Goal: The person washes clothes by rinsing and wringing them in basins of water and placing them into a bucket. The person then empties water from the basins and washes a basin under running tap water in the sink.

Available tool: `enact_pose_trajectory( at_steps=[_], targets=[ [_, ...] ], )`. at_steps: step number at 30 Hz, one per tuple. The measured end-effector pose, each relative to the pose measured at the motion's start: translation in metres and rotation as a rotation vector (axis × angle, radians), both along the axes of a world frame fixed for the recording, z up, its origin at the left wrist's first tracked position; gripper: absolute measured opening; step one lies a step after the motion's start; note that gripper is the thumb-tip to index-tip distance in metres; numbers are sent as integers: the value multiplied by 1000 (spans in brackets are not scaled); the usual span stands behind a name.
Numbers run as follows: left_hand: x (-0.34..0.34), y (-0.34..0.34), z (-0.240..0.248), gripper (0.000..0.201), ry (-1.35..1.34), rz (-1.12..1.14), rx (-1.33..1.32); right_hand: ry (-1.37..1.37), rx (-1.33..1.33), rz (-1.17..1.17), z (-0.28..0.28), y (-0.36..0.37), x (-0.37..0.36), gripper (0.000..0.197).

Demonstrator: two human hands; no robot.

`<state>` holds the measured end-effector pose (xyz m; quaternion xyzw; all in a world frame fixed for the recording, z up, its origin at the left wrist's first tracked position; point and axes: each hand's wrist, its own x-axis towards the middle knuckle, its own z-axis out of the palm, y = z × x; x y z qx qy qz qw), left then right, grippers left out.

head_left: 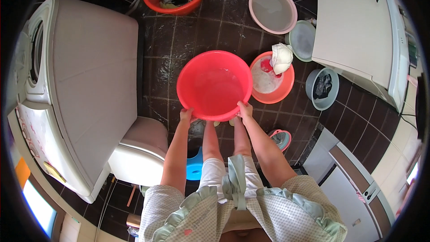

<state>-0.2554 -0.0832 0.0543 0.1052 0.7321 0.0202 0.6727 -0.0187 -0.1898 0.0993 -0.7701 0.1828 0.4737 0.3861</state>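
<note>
Ruffled apron (201, 217) nearest. Left hand (186, 115) has fingers gripping red basin (210, 89) at near-left rim, right hand (244, 110) at near-right; it's round, no long axis, extending forward of both, neither nearer, orange basin (289, 84) to its right.

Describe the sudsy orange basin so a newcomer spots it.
Find the big pinkish-red basin gripped by left hand and right hand. Just right of it in view sits the orange basin. White suds inside and a white bundle at its far rim set it apart.

Smooth glossy plastic red basin (210, 80), floor tiles (161, 40) probably glazed
</note>
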Motion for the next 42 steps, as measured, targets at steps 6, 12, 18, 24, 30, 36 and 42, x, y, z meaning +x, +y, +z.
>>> enact_pose_trajectory(
  at_steps=[6,12,18,24,30,36,42],
  targets=[
    [5,-24,3,34,36,30,74,36,-13,10,-4,-27,1,15],
    [26,-15,10,37,124,-64,160,0,9,-3,-8,-17,13,17],
    [41,21,-1,39,152,-114,218,32,25,61,-7,20,28,21],
    [48,80,-41,52,181,-123,276,81,84,-44,-11,81,37,28],
    [80,121,-50,41,150,-8,236,111,150,-50,-29,126,66,25],
    [93,171,-59,28,155,122,164,118,184,-71,-47,183,77,22],
    [100,190,-71,37,284,56,118,141,170,-94,-56,202,83,25]
  ],
)
